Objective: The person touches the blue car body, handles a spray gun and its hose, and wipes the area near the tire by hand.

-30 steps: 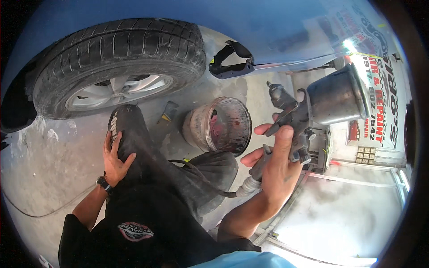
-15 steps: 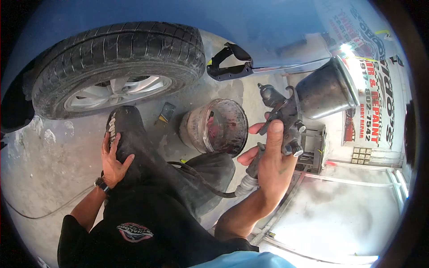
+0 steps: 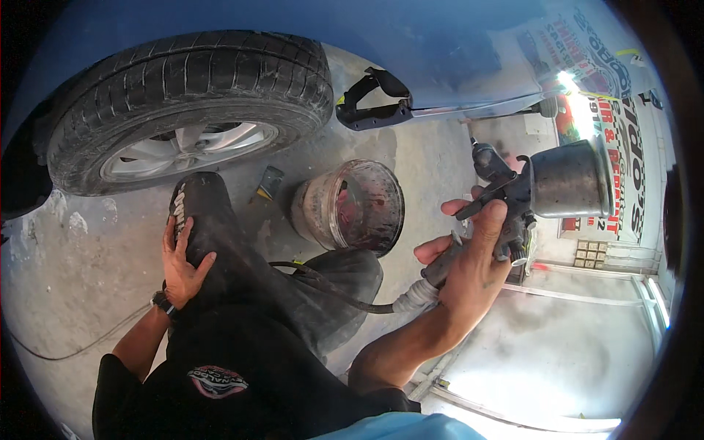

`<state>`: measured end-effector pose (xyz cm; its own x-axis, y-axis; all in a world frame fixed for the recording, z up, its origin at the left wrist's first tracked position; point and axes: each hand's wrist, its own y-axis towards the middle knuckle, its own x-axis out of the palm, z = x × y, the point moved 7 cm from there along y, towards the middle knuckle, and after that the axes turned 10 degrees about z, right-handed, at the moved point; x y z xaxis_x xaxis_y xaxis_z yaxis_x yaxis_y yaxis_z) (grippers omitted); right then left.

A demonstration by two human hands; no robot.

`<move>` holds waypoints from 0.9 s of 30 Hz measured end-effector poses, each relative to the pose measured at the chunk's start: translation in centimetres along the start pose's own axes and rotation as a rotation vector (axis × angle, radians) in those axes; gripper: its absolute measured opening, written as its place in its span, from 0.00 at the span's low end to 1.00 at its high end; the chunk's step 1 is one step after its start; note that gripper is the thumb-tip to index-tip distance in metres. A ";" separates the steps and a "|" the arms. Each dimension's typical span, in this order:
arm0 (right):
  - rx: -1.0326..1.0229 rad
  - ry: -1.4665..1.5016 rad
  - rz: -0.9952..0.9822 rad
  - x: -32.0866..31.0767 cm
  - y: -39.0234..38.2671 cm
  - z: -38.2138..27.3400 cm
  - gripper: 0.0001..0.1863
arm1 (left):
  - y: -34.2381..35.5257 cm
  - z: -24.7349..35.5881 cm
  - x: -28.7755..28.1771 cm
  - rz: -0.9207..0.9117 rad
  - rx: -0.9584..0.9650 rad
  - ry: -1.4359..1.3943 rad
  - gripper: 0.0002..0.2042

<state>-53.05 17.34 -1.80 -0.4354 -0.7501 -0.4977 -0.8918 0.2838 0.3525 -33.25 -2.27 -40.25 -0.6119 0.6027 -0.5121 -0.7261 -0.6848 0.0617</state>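
Observation:
My right hand (image 3: 477, 264) grips a dark metal spray gun (image 3: 502, 187) with a large metal cup (image 3: 568, 183) attached, tipped sideways in the picture. A black hose (image 3: 345, 301) runs from its handle across my dark trousers. My left hand (image 3: 183, 260) lies with fingers apart on my dark-clad leg (image 3: 198, 191), beside the tyre and silver wheel (image 3: 187, 95) of a blue car. A grimy round bucket (image 3: 312, 216) with reddish stains inside stands on the floor between the wheel and the gun.
The blue car body (image 3: 455, 44) spans the top, with a black bracket (image 3: 374, 117) at its lower edge. A small flat tool (image 3: 268, 183) lies on the concrete floor (image 3: 73, 271), and a thin cable crosses the left. A printed banner (image 3: 631, 191) and whitish wall panels (image 3: 565, 345) are at right.
Over the last half second my right hand and the spray gun have moved to the right, and the cup has swung slightly down. My left hand stays on my leg.

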 end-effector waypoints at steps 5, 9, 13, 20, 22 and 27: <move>0.047 0.117 -0.067 0.9 -0.1 0.0 0.26 | 0.0 -0.1 0.1 -0.006 0.010 0.020 0.42; 0.042 -0.020 -0.093 1.5 -0.6 0.7 0.32 | 0.1 0.0 0.1 -0.009 0.028 0.038 0.42; 0.081 -0.039 -0.179 2.0 -1.8 1.1 0.31 | 0.2 0.0 0.1 -0.001 0.059 0.069 0.44; 0.076 0.004 -0.098 0.9 -2.9 0.9 0.28 | 5.0 11.7 -6.1 0.111 0.505 -0.240 0.27; 0.081 0.057 -0.130 2.5 -3.3 1.1 0.28 | 7.8 15.1 -11.2 0.286 0.656 -0.158 0.22; 0.103 0.194 -0.184 2.1 -3.6 0.1 0.24 | 13.7 20.4 -17.7 0.577 0.815 0.240 0.20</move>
<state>-50.77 14.81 -4.23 -0.2423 -0.8919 -0.3818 -0.9657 0.1840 0.1831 -38.77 -13.90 -12.88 -0.9215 0.1112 -0.3722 -0.3882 -0.3038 0.8701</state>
